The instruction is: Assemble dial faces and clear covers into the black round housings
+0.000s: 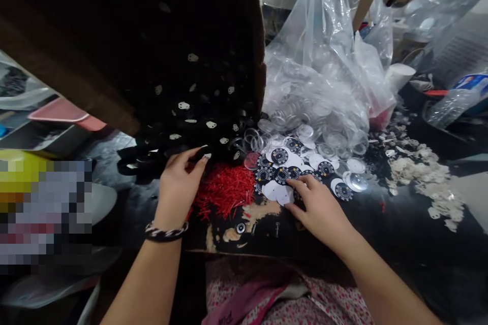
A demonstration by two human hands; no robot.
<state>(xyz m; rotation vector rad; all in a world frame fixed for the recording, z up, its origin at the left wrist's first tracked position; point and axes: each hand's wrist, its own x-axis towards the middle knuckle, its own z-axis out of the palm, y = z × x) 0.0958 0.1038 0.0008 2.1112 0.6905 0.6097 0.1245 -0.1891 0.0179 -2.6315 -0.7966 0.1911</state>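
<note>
The left hand (179, 183) reached away from the body, its fingertips pinching a black ring (202, 153) at the near edge of the heap of black rings (198, 111) just beyond it; red sticks (224, 190) lay immediately to its right. Farther right, the right hand (318, 205) rested open, fingertips pressing the printed paper discs (282, 175), with clear plastic lids (324, 132) piled beyond.

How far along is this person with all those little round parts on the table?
No finished pieces can be picked out here. In hand: the left hand reaches into the black rings spilling from the tipped cardboard box, and the right hand rests its fingers on the printed paper discs. Left: a full bag of clear covers and a heap of red pins.
</note>
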